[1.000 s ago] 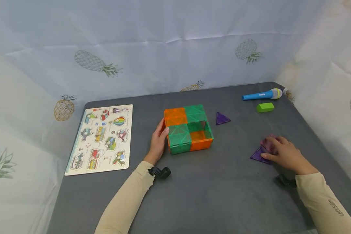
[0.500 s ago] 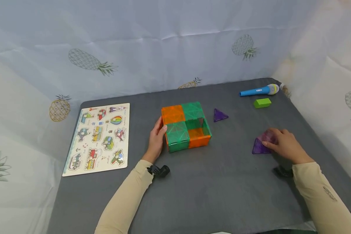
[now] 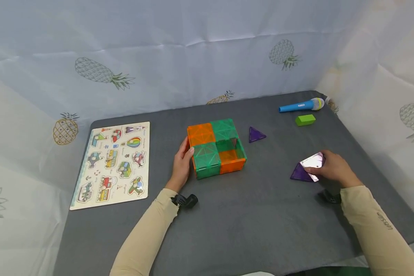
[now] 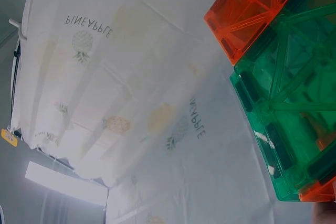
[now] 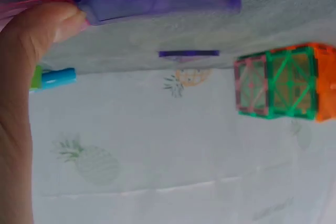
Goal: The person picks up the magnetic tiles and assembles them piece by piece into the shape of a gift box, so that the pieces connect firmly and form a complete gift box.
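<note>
Pinching a pink translucent tile (image 3: 310, 160) between thumb and fingers, the right hand (image 3: 334, 168) sits well to the right of a green-and-orange magnetic-tile box (image 3: 208, 153). That sideways gap is the relation that counts: from the right fingertips, the box lies across the grey tabletop (image 3: 245, 222) to the left and slightly farther from the person. Its uncovered square (image 3: 241, 149) is at the near right corner, the corner closest to the pinched tile.

A purple triangular tile (image 3: 300, 174) meets the pink one on its box-facing side. Their meeting edge slants from far left to near right, while the box's near wall runs nearly crosswise, so the two appear out of line. Glare and the fingers hide the pink tile's full outline, so its long axis is uncertain; whether the pair is lifted from the cloth cannot be told either.

The left hand (image 3: 181, 165) is the nearer one to the box and grips its left side, thumb at the top edge, the other fingers partly hidden along the wall. A second purple triangle (image 3: 257, 135) lies flat just beyond the box's right side, apart from both hands and, in my judgement, slightly farther away than a straight line from pink tile to box.
</note>
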